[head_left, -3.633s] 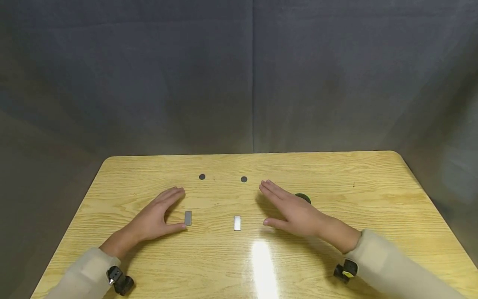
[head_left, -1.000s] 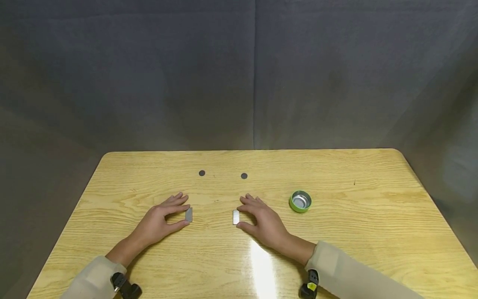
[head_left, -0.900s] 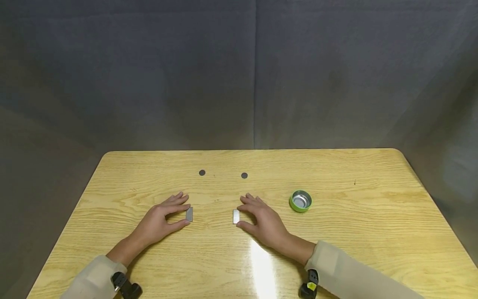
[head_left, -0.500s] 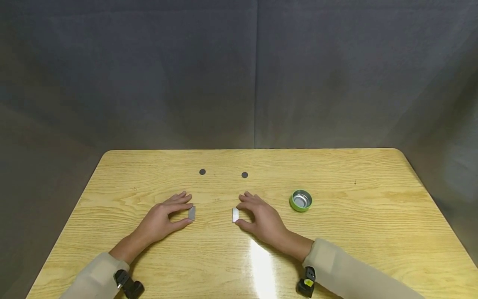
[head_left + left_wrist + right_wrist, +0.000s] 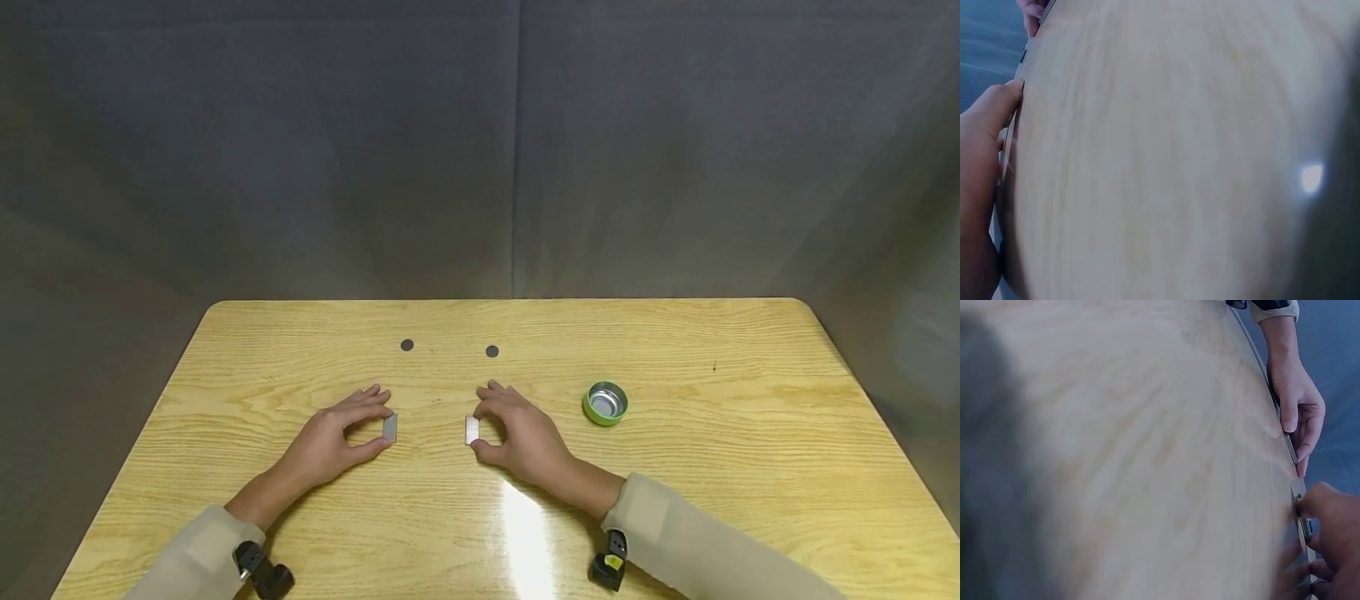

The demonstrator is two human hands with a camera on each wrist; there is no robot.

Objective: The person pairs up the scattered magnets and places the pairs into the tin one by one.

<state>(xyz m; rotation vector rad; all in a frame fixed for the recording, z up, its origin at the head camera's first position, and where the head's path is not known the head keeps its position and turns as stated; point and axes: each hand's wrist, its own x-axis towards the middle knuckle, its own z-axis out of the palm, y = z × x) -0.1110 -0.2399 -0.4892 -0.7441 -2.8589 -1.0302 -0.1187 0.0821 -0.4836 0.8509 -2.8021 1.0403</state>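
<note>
On the table, my left hand (image 5: 330,440) pinches a small flat grey rectangular piece (image 5: 390,428) by its two short ends, between thumb and index finger. Opposite it, my right hand (image 5: 528,440) holds a similar bright silvery rectangular piece (image 5: 472,430) in the same way. A gap of bare wood separates the two pieces. In the left wrist view, the thumb of my left hand (image 5: 979,156) shows at the left edge. The right wrist view shows my right hand (image 5: 1338,531) at the lower right, gripping its piece, with the left hand (image 5: 1297,394) above.
Two small dark discs (image 5: 407,345) (image 5: 492,352) lie farther back on the wood-grain table (image 5: 712,467). A green round bowl (image 5: 604,421) with a metal inside stands right of the right hand. Dark cloth (image 5: 375,150) hangs behind the table.
Both hands, at first spread beside the pieces, have taken hold of them. Over the last second the pieces have moved slightly closer together. The right hand's move left uncovered the bowl.
</note>
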